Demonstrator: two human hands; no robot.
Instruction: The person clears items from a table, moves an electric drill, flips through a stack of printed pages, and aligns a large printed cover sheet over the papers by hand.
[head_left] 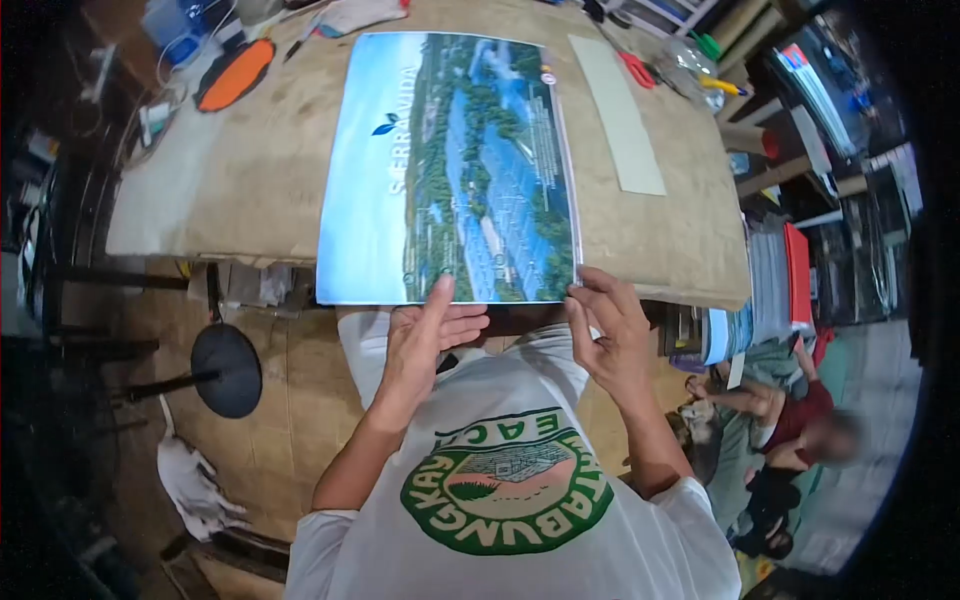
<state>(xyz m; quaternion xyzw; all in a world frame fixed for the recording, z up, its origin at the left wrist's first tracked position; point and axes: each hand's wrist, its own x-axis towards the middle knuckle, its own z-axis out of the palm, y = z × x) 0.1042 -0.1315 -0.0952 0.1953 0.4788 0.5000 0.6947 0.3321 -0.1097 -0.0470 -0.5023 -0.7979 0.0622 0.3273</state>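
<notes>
A large printed sheet or board [365, 170] with a blue sky, a landscape picture and the word "SIERRAVIDA" lies on the brown tabletop [270, 170], its near edge at the table's front edge. My left hand [425, 335] is at that near edge, thumb on top and the other fingers stretched out below. At the near right corner, my right hand [608, 325] pinches the edge between thumb and fingers. A long pale strip [620, 120] lies to the right of the printed piece.
Red-handled scissors [637, 70], a yellow-tipped tool [722, 87] and an orange piece [237, 76] lie toward the back. A round black stool [228, 370] and a white animal [195, 480] are lower left. People [800, 425] sit at lower right near stacked papers.
</notes>
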